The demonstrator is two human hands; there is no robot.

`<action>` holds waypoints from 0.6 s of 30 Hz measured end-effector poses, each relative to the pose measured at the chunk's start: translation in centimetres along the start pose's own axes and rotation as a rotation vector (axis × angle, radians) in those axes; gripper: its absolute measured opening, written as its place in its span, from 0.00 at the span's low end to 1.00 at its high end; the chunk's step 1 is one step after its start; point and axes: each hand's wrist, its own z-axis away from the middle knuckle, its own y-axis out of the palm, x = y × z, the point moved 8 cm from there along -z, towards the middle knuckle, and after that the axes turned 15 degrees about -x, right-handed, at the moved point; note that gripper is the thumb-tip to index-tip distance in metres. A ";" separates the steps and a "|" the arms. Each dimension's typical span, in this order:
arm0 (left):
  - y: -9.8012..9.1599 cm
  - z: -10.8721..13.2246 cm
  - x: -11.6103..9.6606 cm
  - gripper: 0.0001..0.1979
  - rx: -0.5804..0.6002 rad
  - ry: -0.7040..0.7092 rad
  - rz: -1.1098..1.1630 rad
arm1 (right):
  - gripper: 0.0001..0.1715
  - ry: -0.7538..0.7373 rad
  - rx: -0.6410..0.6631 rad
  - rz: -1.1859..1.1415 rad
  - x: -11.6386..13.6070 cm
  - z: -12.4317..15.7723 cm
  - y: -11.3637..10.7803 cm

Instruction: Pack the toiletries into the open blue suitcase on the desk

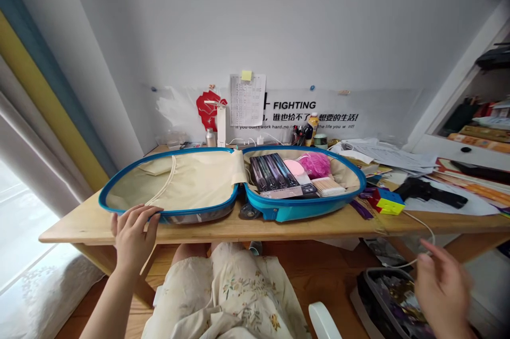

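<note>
A blue suitcase (314, 210) lies open on the wooden table, its two halves spread left and right. My left hand (135, 230) rests at the front rim of the left half, fingers bent over the edge and thumb against the outside. Inside that half are a beige lining and a pale cord (172, 175). My right hand (442, 283) hangs off the table's front at the right, thumb and forefinger closed by a white cable (430, 228). The right half holds a boxed set of dark-handled items (274, 174), a pink puff (314, 164), a pink disc (294, 167) and cotton swabs (329, 186).
Right of the suitcase lie a puzzle cube (388, 202), a black toy-like pistol (430, 193) and loose papers (390, 153). Below stands a dark bin (382, 296) with wrappers. A white lamp (221, 126) and a bottle (313, 126) stand behind.
</note>
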 end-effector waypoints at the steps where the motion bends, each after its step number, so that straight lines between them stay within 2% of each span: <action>1: 0.1 0.0 0.0 0.15 0.002 -0.005 0.010 | 0.21 0.007 -0.001 -0.082 1.9 -1.3 1.4; 4: 0.4 -0.1 -0.1 0.16 0.019 -0.021 0.023 | 0.22 -0.033 0.140 -0.303 8.7 -5.0 6.1; 7: 0.5 -0.1 -0.2 0.16 0.040 -0.025 0.030 | 0.24 -0.161 0.428 -0.343 15.2 -7.0 11.6; 9: 0.6 -0.2 -0.4 0.16 0.049 -0.013 0.040 | 0.25 -0.225 0.663 -0.236 17.9 -7.0 15.7; 11: 0.7 -0.2 -0.7 0.16 0.051 0.005 0.054 | 0.27 -0.283 0.881 -0.061 19.2 -6.2 19.7; 13: 0.8 -0.3 -1.0 0.15 0.053 0.018 0.066 | 0.31 -0.324 1.013 0.093 19.7 -5.4 22.8; 15: 1.0 -0.2 -1.3 0.15 0.063 0.031 0.077 | 0.33 -0.347 1.069 0.178 20.0 -4.7 25.0; 18: 1.3 -0.1 -1.9 0.14 0.098 0.058 0.094 | 0.36 -0.394 1.091 0.218 20.5 -3.8 26.5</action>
